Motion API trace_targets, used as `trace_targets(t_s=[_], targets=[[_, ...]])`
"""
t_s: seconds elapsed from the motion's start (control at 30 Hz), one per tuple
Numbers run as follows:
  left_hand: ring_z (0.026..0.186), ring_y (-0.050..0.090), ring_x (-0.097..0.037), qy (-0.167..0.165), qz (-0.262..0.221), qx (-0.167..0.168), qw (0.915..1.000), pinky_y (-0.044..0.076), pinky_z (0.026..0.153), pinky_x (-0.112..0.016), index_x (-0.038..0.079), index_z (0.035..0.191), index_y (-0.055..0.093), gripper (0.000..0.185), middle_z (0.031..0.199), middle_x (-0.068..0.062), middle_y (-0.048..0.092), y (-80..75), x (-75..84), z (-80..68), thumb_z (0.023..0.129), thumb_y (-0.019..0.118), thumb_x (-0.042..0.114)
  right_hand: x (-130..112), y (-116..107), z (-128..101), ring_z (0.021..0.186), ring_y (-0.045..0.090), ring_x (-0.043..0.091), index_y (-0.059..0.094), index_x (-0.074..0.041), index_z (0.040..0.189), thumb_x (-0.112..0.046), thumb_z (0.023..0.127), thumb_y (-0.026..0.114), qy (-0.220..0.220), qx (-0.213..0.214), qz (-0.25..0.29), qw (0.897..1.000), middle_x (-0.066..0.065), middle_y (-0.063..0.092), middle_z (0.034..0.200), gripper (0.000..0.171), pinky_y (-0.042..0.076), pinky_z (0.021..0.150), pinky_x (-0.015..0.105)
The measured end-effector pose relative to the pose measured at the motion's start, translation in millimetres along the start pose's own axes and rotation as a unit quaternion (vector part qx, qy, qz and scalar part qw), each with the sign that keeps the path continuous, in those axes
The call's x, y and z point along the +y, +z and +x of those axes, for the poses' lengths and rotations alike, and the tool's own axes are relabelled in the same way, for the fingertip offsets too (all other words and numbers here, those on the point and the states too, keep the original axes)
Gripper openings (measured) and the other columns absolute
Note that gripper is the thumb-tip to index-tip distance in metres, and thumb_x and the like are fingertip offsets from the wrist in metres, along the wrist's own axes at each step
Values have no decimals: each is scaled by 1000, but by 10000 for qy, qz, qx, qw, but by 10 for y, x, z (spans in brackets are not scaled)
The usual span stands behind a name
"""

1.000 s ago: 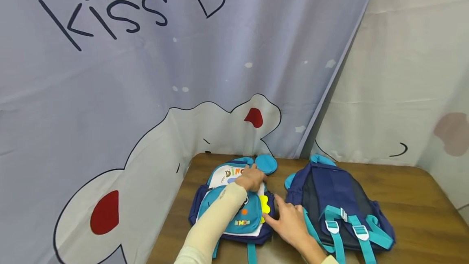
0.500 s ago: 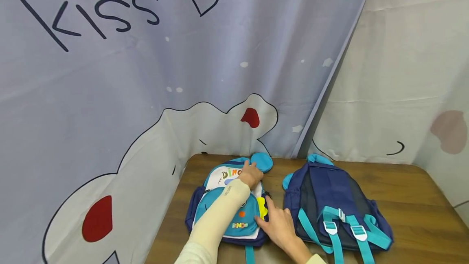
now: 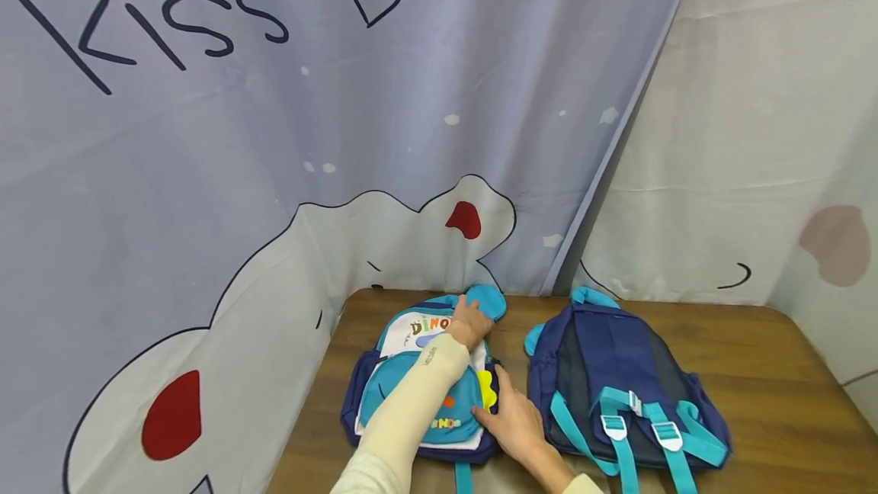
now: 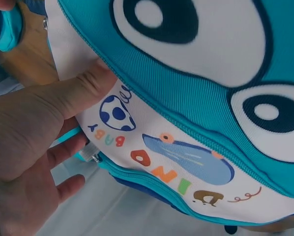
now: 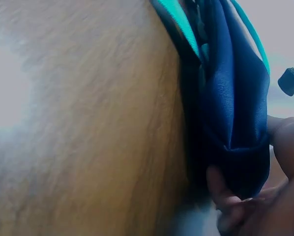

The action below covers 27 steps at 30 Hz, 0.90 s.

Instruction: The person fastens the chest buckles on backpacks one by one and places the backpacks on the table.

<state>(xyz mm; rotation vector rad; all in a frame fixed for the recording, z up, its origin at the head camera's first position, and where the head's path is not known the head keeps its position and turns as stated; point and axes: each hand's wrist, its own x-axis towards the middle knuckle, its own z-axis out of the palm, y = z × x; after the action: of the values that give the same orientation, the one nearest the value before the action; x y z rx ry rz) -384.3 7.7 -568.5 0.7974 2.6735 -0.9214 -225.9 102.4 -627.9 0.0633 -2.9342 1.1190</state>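
One DINO backpack [image 3: 384, 383] lay front side up on the wood-grain table [image 3: 775, 372], beside a navy backpack [image 3: 610, 357] resting back side up. The left hand [image 3: 469, 322] was at the DINO backpack's upper corner: its thumb lay on the white front panel [image 4: 142, 125], while the fingers reached past the edge, somewhat spread, close to a zipper pull [image 4: 89, 151]. Whether any of them pinched that pull, the views did not show. Lower on the same side, the right hand [image 3: 517, 418] held the bag, thumb toward the front and fingers along the side.

The step in hand looked like steadying the bag while attending to its top zipper [image 4: 142, 178]. The next move probably called for a firm right-hand hold and a sure pinch on the pull.
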Motion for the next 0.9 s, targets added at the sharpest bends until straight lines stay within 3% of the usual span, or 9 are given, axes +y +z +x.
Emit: trace_targets(t_s=[0.17,0.3,0.4,0.6,0.73,0.9], targets=[[123,46,-14,-150,-4,83,9999,33,106,-42,41,128,60,38,126,13,64,16,-36,-2,93,67,29,-36,15,28,118,57,39,27,-3,152,-44,78,79,370,-368,702,9962,23,52,140,99,47,92,55],[118,45,-13,-112,-72,251,9996,33,101,-40,37,121,66,27,124,14,64,50,-49,-1,97,58,27,-68,19,15,127,49,44,19,1,153,-45,77,79,767,-519,897,9917,28,41,147,107,44,97,58],[118,44,-13,-12,-89,304,9995,34,100,-40,37,122,65,32,126,14,62,84,-84,-21,91,68,30,-92,34,-4,126,49,45,20,6,151,-45,77,79,936,-472,984,9896,31,42,145,108,43,97,58],[120,44,-16,193,-390,390,9983,37,101,-41,36,127,61,67,130,9,59,111,-210,-97,67,88,47,-119,71,-4,122,52,45,37,11,142,-48,74,79,1075,-328,977,9889,32,51,133,100,43,97,57],[124,44,-18,327,-784,439,9954,36,104,-44,36,130,59,70,132,6,57,151,-278,-117,67,87,48,-129,58,-24,117,54,42,43,9,137,-49,73,80,1030,-272,1068,9886,30,54,128,94,46,94,55],[127,43,-21,420,-1199,614,9900,35,108,-48,35,122,60,61,131,4,56,214,-351,-116,69,85,52,-130,30,-46,111,57,36,43,3,135,-44,72,82,809,-164,1520,9849,24,57,121,88,47,91,51]])
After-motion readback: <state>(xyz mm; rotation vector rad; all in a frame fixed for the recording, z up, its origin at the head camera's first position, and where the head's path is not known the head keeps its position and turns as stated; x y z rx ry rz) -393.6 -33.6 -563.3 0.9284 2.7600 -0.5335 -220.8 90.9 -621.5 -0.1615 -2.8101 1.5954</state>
